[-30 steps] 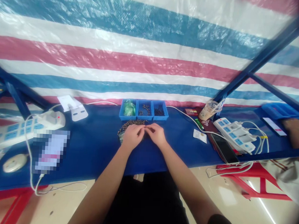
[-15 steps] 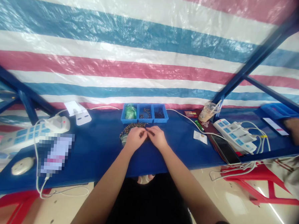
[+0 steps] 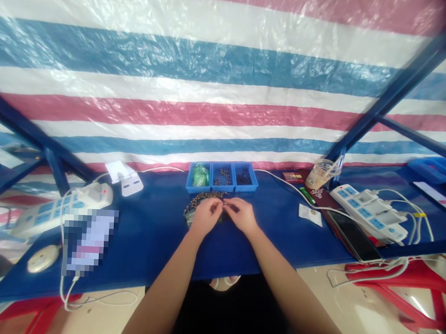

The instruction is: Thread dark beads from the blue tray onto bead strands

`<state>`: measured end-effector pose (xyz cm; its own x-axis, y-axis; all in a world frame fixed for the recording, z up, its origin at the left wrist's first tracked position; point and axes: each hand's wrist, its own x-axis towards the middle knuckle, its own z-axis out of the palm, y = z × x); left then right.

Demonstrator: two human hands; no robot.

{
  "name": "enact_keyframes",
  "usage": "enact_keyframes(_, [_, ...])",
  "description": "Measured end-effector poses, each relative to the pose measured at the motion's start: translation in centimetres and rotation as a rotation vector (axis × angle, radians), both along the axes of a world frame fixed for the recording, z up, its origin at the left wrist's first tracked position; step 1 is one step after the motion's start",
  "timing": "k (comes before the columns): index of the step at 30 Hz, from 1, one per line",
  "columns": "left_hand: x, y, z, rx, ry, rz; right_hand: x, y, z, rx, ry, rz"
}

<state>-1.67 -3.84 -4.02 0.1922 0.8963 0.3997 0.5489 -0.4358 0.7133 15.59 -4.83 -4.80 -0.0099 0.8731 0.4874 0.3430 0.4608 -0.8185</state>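
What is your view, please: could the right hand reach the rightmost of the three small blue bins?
Probably yes: the right hand sits just short of that bin, with only tabletop between, though it looks occupied.

Bright light throws crinkled white glare across the shiny red, white and blue striped plastic sheet point(image 3: 213, 62) and pale reflections onto the glossy beige floor point(image 3: 349, 318). Edges stretch and blur; the upper right corner darkens.

Bins point(image 3: 223, 189) at back of table point(image 3: 148, 238), small-parts pile point(image 3: 195, 202) before them, left hand point(image 3: 206, 217) by pile, right hand point(image 3: 242, 217) beside it, cup point(image 3: 317, 178) right, tarp point(image 3: 211, 114) behind
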Motion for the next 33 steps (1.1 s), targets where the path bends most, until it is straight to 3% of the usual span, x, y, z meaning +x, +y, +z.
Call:
enact_keyframes(14, [-0.33,0.15,-0.12,-0.026,-0.053,0.023,-0.45,0.16,0.77,-0.177,0.180,-0.005])
enact_keyframes(33, [-0.22,0.24,0.04,-0.008,0.000,-0.040,-0.44,0.00,0.26,-0.199,0.203,-0.029])
